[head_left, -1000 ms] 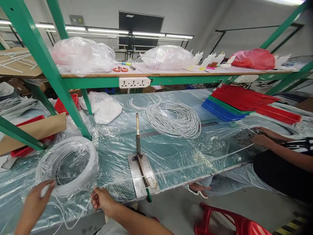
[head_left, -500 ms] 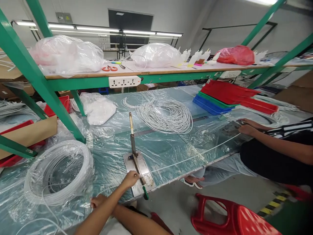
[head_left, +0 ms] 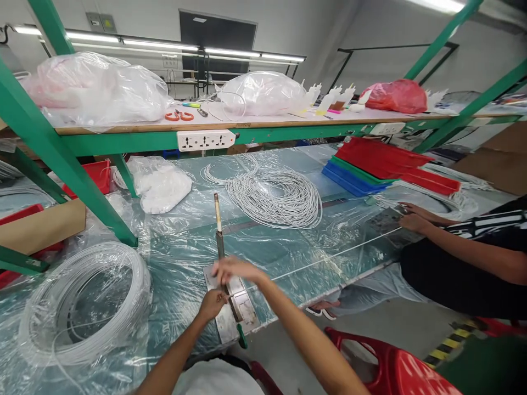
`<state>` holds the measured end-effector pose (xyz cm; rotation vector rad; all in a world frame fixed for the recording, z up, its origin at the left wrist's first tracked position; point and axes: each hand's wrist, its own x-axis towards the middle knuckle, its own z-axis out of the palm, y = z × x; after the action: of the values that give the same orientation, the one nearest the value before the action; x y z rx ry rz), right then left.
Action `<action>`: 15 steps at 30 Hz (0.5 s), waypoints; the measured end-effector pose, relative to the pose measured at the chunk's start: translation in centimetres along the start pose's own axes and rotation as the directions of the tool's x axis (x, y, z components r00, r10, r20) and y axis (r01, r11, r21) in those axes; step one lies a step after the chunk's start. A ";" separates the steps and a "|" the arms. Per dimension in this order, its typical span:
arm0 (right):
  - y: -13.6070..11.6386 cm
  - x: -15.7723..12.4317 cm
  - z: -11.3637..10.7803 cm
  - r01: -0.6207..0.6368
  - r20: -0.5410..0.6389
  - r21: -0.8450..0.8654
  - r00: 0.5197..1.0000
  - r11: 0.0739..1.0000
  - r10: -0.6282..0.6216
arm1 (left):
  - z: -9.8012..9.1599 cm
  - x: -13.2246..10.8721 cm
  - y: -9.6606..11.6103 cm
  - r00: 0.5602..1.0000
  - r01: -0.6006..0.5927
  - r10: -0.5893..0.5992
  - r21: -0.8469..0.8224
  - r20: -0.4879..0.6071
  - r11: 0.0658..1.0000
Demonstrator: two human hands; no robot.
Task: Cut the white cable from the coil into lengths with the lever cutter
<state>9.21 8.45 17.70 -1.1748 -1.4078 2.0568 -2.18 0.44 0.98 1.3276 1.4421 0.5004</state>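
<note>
Cable (head_left: pixel 335 254) across table (head_left: pixel 177 241), shelf (head_left: pixel 280 133) behind

On the shelf (head_left: pixel 284 119) there is one big clear bag (head_left: pixel 102 93) at the left, another clear bag (head_left: pixel 265 94) in the middle and a red bag (head_left: pixel 395 96) farther right. White bottles (head_left: pixel 327 103) stand near the middle bag. Below, a white power strip (head_left: pixel 206 140) is fixed to the green beam (head_left: pixel 288 131). A red stool (head_left: pixel 415 365) stands on the floor (head_left: pixel 288 345).
</note>
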 end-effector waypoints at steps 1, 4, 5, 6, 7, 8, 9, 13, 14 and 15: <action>-1.7 1.5 -1.8 0.025 -0.077 -0.006 0.997 1.000 -0.025 | 0.0 -0.1 0.1 1.000 -0.003 0.004 0.027 -0.008 1.000; -6.0 6.7 -5.4 0.072 -0.296 -0.011 0.952 0.997 -0.072 | -0.1 -0.4 0.7 0.999 -0.013 0.015 0.080 -0.033 0.997; -7.0 8.3 -6.0 0.066 -0.329 -0.013 0.942 0.998 -0.067 | -0.1 -0.5 0.9 0.999 -0.014 0.018 0.084 -0.041 0.996; -7.7 9.8 -6.4 0.052 -0.342 -0.015 0.938 0.999 -0.054 | -0.1 -0.4 1.0 0.999 -0.013 0.017 0.083 -0.047 0.996; -8.2 11.1 -6.6 0.034 -0.342 -0.016 0.939 0.999 -0.038 | -0.1 -0.3 1.1 0.999 -0.010 0.014 0.076 -0.050 0.997; -8.5 12.1 -6.7 0.015 -0.334 -0.018 0.942 1.000 -0.020 | 0.0 -0.2 1.1 0.999 -0.002 0.006 0.063 -0.050 0.998; -8.7 12.8 -6.7 -0.005 -0.325 -0.020 0.946 1.000 -0.002 | 0.1 0.1 1.1 0.999 0.009 -0.007 0.044 -0.046 0.999; -8.9 13.5 -6.3 -0.059 -0.315 -0.023 0.948 0.998 0.049 | 0.6 1.2 0.5 0.997 0.072 -0.074 -0.056 -0.030 0.996; -8.9 13.2 -6.3 -0.063 -0.315 -0.021 0.948 0.998 0.053 | 0.8 1.4 0.3 0.996 0.083 -0.085 -0.078 -0.030 0.994; -9.0 12.6 -6.3 -0.064 -0.312 -0.018 0.948 0.998 0.055 | 0.9 1.6 0.0 0.995 0.089 -0.092 -0.098 -0.031 0.991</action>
<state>5.79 24.78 19.55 -1.4948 -1.2643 1.7948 -1.08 1.61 0.02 1.1771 1.4819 0.5293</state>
